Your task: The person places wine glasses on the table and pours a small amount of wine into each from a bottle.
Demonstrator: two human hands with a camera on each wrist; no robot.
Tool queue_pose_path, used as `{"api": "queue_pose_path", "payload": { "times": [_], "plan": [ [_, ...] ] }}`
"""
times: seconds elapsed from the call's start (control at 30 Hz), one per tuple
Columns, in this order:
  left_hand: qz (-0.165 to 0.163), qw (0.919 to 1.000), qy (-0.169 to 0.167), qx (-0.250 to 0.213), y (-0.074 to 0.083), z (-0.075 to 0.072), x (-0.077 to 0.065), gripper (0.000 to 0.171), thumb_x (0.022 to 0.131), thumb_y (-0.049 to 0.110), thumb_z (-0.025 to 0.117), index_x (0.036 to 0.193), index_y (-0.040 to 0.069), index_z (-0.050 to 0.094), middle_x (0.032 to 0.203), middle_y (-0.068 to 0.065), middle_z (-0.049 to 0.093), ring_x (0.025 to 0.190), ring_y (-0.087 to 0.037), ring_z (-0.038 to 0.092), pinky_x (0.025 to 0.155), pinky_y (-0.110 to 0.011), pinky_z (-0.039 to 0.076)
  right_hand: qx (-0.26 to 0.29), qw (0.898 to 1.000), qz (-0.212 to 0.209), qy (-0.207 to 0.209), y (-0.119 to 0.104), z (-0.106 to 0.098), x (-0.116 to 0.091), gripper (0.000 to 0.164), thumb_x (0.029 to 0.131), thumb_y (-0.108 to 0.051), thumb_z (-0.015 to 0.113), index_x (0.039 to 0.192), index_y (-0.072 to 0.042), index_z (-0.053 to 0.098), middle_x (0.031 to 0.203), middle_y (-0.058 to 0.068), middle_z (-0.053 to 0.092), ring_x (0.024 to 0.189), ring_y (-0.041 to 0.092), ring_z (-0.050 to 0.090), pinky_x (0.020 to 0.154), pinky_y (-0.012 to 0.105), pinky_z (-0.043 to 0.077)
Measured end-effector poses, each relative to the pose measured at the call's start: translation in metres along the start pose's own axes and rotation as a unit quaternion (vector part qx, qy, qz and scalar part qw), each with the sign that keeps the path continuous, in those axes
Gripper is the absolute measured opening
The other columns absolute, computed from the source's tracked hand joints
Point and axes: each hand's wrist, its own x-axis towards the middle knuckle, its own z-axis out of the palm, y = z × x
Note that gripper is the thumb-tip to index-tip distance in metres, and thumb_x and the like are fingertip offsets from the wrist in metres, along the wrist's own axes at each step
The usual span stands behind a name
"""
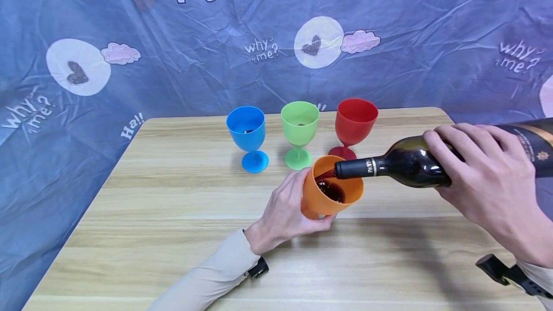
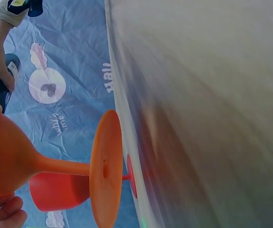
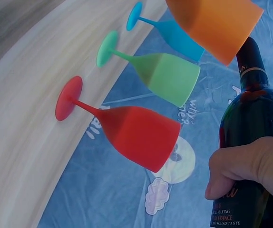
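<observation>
My left hand (image 1: 287, 210) grips an orange goblet (image 1: 313, 200) by its bowl, holding it up off the table and tilted. In the left wrist view the goblet's stem and round foot (image 2: 106, 166) hang free of the tabletop. My right hand (image 1: 488, 176) is wrapped round a dark wine bottle (image 1: 414, 160), which lies almost level with its neck at the goblet's rim. Dark red wine (image 1: 331, 191) runs from the mouth and pools in the bowl. The right wrist view shows the thumb (image 3: 246, 166) across the bottle above its label.
Behind the orange goblet stand a blue goblet (image 1: 246, 128), a green goblet (image 1: 300, 124) and a red goblet (image 1: 355, 121) in a row. A little dark liquid shows in the blue and green ones. The wooden table (image 1: 173, 196) ends at a blue printed cloth (image 1: 194, 71).
</observation>
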Motion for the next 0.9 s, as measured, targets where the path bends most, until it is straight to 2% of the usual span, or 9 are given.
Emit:
{"api": "queue_pose_path", "payload": {
  "times": [0.43, 0.53, 0.67, 0.9],
  "plan": [
    [-0.010, 0.9999, 0.002, -0.011, 0.000, 0.000, -0.001, 0.087, 0.067, 0.040, 0.082, 0.134, 0.000, 0.044, 0.124, -0.009, 0.059, 0.113, -0.017, 0.058, 0.095, -0.024, 0.048, 0.002, 1.000, 0.002, -0.002, 0.002, 0.000, -0.002, 0.041, 0.088, -0.026, 0.039, 0.107, 0.001, 0.062, 0.097, 0.023, 0.064, 0.087, 0.046, 0.056, 0.076, 0.060, 0.040],
    [-0.017, 0.9994, 0.009, -0.029, 0.001, 0.000, 0.000, 0.088, 0.065, 0.039, 0.084, 0.133, -0.001, 0.044, 0.124, -0.010, 0.059, 0.114, -0.018, 0.057, 0.095, -0.025, 0.048, 0.011, 0.999, 0.015, -0.041, 0.005, -0.002, -0.006, 0.050, 0.090, -0.036, 0.038, 0.110, 0.002, 0.062, 0.100, 0.024, 0.063, 0.089, 0.047, 0.055, 0.074, 0.060, 0.038],
    [-0.033, 0.9962, 0.015, -0.079, 0.002, 0.000, 0.001, 0.088, 0.064, 0.036, 0.086, 0.134, 0.003, 0.044, 0.127, -0.008, 0.058, 0.118, -0.018, 0.054, 0.099, -0.026, 0.045, 0.032, 0.992, 0.043, -0.110, 0.008, -0.006, -0.012, 0.064, 0.086, -0.050, 0.037, 0.116, 0.003, 0.059, 0.105, 0.024, 0.062, 0.092, 0.049, 0.052, 0.075, 0.060, 0.037],
    [-0.061, 0.9873, 0.029, -0.144, 0.006, 0.000, 0.001, 0.091, 0.064, 0.028, 0.087, 0.139, 0.006, 0.039, 0.130, -0.007, 0.056, 0.120, -0.017, 0.053, 0.099, -0.030, 0.046, 0.065, 0.987, 0.075, -0.127, 0.008, -0.004, -0.017, 0.071, 0.081, -0.055, 0.040, 0.118, 0.002, 0.058, 0.106, 0.023, 0.062, 0.093, 0.049, 0.051, 0.079, 0.057, 0.036]
  ]
}}
